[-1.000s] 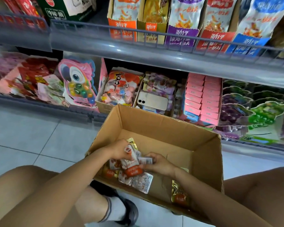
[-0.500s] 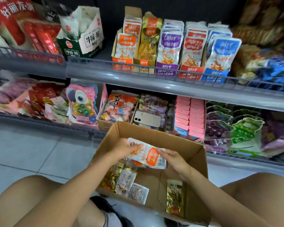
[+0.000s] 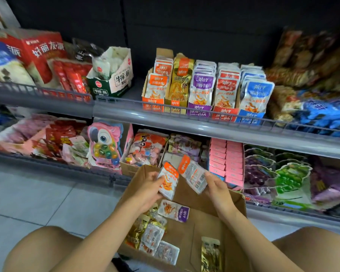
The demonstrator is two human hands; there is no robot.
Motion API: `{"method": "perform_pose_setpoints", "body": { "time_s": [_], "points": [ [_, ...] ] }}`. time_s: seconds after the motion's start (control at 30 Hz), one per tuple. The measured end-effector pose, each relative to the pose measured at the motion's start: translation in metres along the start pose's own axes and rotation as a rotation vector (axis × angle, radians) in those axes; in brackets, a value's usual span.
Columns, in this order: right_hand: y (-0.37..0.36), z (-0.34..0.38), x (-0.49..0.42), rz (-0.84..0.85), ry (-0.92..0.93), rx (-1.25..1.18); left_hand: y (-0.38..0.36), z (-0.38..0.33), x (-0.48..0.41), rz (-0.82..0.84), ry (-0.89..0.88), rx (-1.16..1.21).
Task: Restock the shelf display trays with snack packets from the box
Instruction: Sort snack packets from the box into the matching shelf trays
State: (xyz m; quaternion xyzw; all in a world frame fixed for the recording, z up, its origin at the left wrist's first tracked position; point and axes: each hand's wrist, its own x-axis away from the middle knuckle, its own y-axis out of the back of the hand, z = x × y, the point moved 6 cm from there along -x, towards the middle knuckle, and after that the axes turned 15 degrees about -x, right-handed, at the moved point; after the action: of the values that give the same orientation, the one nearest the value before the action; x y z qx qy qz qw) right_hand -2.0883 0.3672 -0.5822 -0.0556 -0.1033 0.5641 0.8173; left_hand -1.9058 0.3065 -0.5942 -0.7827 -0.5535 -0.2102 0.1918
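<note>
My left hand point(image 3: 148, 188) grips an orange-topped snack packet point(image 3: 168, 180) face up above the cardboard box point(image 3: 208, 205). My right hand point(image 3: 216, 186) holds a second orange-topped packet point(image 3: 193, 174), turned so its printed back shows. Both packets hover over the box's far wall. Loose packets lie in the box: a purple one point(image 3: 175, 211), gold ones point(image 3: 211, 254) and several clear ones point(image 3: 155, 240). On the upper shelf stand the display trays: orange point(image 3: 153, 106), gold point(image 3: 176, 107), purple point(image 3: 199, 110), red point(image 3: 225, 113) and blue point(image 3: 248, 117).
A grey wire rail point(image 3: 185, 108) runs along the upper shelf's front edge. The lower shelf holds a parrot candy pack point(image 3: 104, 144), pink boxes point(image 3: 226, 160) and grape-shaped packs point(image 3: 263, 169). My knees flank the box on the tiled floor point(image 3: 37, 193).
Both hands rose out of the box; the packets they held together are now split, one in each hand. The view tilted up toward the upper shelf.
</note>
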Motion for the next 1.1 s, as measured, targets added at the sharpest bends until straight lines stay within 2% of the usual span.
{"method": "perform_pose_setpoints", "body": {
  "time_s": [0.1, 0.23, 0.33, 0.43, 0.53, 0.63, 0.73, 0.87, 1.1],
  "points": [
    [-0.037, 0.012, 0.009, 0.17, 0.103, 0.174, -0.026, -0.004, 0.007, 0.138, -0.024, 0.173],
    [-0.056, 0.008, 0.015, 0.297, 0.141, 0.339, -0.04, -0.013, 0.012, 0.219, -0.128, 0.207],
    [-0.049, 0.02, 0.009, 0.24, 0.128, 0.159, -0.033, -0.017, 0.012, 0.143, -0.155, 0.138],
    [-0.039, 0.052, -0.003, 0.124, 0.262, 0.228, -0.025, -0.026, 0.011, 0.064, -0.202, -0.088],
    [-0.04, 0.078, -0.018, 0.158, 0.223, 0.12, -0.027, -0.047, 0.019, 0.051, -0.311, -0.346],
    [-0.043, 0.097, -0.032, 0.17, 0.173, 0.049, -0.03, -0.07, 0.025, 0.037, -0.412, -0.459],
    [-0.04, 0.115, -0.04, 0.101, 0.205, 0.005, -0.029, -0.094, 0.029, -0.024, -0.512, -0.398],
    [-0.041, 0.129, -0.045, 0.046, 0.206, -0.049, -0.023, -0.12, 0.026, -0.21, -0.573, -0.226],
    [-0.048, 0.136, -0.057, 0.149, -0.049, -0.371, -0.043, -0.159, 0.029, -0.149, -0.669, -0.157]
  ]
}}
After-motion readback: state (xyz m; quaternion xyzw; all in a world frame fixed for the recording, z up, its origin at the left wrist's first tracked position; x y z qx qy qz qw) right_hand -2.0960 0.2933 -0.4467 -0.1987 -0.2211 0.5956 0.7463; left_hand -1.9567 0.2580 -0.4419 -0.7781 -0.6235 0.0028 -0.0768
